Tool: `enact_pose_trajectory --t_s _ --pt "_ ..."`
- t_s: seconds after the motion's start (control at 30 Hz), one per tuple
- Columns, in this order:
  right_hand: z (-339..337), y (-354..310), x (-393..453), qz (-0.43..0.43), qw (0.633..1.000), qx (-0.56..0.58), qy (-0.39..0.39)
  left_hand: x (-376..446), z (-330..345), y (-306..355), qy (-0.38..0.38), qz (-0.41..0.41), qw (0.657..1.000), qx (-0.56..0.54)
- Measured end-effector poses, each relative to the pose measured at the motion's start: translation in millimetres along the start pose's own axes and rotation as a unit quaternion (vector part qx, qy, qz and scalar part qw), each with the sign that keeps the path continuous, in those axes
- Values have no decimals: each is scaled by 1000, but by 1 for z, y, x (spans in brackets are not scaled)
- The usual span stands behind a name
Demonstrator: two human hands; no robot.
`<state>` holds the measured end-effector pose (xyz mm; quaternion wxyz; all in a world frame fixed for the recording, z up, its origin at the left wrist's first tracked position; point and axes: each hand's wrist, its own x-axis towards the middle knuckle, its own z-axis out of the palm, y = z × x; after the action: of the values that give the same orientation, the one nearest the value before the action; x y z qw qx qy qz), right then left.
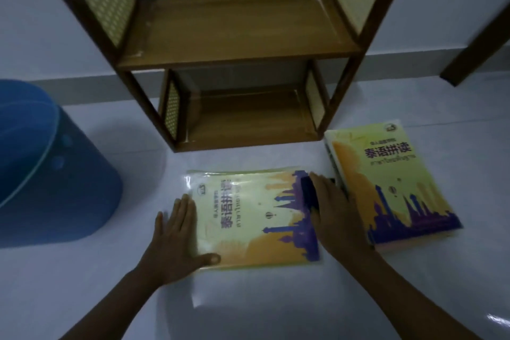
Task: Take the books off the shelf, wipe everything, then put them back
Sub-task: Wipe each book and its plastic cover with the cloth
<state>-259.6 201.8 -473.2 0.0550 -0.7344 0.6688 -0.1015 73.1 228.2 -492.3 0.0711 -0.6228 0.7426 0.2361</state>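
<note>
Left hand (176, 232) flat, fingers spread on wrapped book (248, 218), frame centre; right hand (335, 212) presses dark cloth (309, 192) on it.

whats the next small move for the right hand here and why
Probably drag the dark cloth under the right hand leftward across the flat book. The left hand pins its edge, and both shelf tiers sit bare.
</note>
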Motion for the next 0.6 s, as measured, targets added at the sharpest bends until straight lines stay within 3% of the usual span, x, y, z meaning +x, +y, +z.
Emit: enact_pose_trajectory --t_s 0.2,0.3,0.37,0.4,0.47,0.5,0.53,0.6 --pt "26 -85 -11 -70 995 20 -65 0 4 -7 2 18 999 -35" --pt "36 -138 -38 -270 945 107 -153 0 12 -14 15 35 999 -24" --pt "45 -140 -16 -350 920 107 -141 0 13 -17 22 41 999 -18" --pt "51 -137 4 -319 935 95 -119 -1 12 -16 17 35 999 -21" --pt "53 -134 48 -116 983 105 -94 0 9 -14 12 24 999 -26" --pt "48 -140 62 -9 990 113 -89 1 9 -13 15 25 999 -27" --pt "44 -156 66 44 989 102 -95 2 8 -13 19 28 999 -25" --pt "46 -192 46 -53 989 88 -106 1 10 -15 30 43 999 5"
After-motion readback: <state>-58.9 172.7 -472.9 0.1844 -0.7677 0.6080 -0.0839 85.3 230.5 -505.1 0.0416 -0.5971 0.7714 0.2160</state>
